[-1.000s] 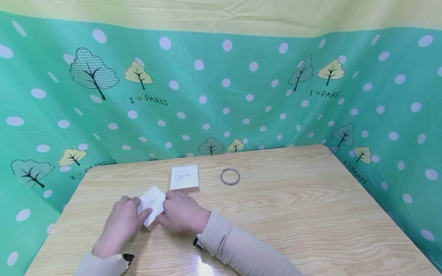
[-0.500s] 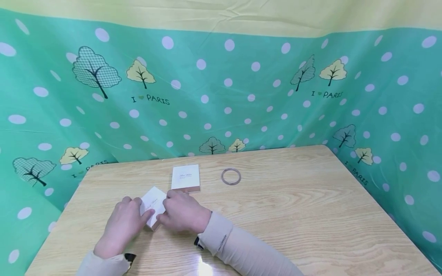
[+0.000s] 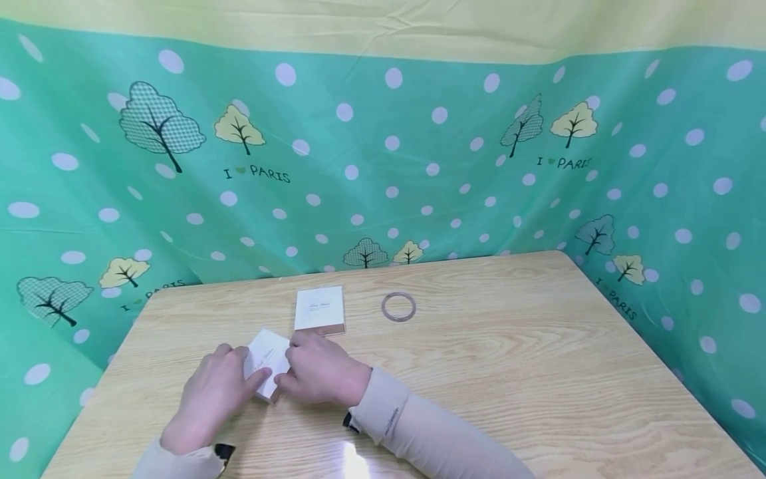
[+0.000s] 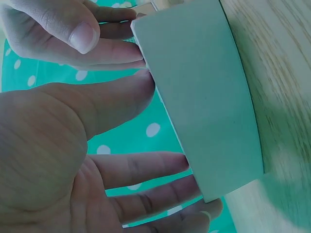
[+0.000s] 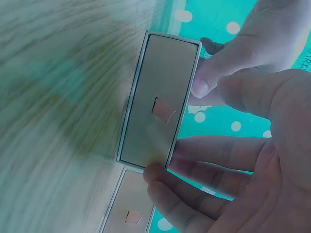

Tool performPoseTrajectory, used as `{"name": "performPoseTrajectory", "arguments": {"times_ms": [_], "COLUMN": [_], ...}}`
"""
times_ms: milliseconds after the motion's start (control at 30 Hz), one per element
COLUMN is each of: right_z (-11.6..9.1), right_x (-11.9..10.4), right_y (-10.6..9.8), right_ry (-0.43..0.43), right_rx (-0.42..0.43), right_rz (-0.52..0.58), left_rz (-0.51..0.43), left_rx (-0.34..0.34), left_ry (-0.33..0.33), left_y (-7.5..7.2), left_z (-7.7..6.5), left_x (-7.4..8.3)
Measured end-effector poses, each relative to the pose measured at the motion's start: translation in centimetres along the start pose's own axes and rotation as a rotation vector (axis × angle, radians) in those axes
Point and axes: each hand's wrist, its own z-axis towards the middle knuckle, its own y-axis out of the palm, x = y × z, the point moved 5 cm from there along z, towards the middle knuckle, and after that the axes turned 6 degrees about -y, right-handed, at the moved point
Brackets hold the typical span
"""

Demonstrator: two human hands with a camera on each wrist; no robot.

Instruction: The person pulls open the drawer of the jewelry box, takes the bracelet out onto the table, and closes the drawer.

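On the table, toward the left in the head view, stands a small white gift box with printed lettering on its lid. My left hand grips its left side, thumb over the top. Against the right side my right hand holds it with thumb and fingers. A plain pale side of the box fills the left wrist view. In the right wrist view, its end shows a brownish drawer front set flush inside the sleeve, with a small pinkish tab.
A second, similar white box lies just behind my right hand, its brownish end facing forward. To its right rests a pale purple bangle. A green dotted curtain hangs behind the wooden table.
The gripped box has turned slightly counterclockwise in the head view, its near corner shifting right. Both hands have moved a little to the right with it. The second box and bangle stay put.
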Motion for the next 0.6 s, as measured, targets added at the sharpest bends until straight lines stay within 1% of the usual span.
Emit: {"name": "performPoseTrajectory", "arguments": {"times_ms": [233,400,600], "right_z": [-0.13,-0.23,-0.35], "right_x": [0.10,0.25,0.53], "right_y": [0.04,0.11,0.05], "right_ry": [0.010,0.010,0.014], "right_rx": [-0.011,-0.015,-0.007], "right_rz": [0.008,0.008,0.002], "left_rz": [0.006,0.022,0.027], "left_rx": [-0.026,-0.041,-0.039], "left_ry": [0.009,0.027,0.052], "left_y": [0.02,-0.03,-0.08], "left_z": [-0.22,-0.28,-0.39], "left_x": [0.10,0.33,0.73]}}
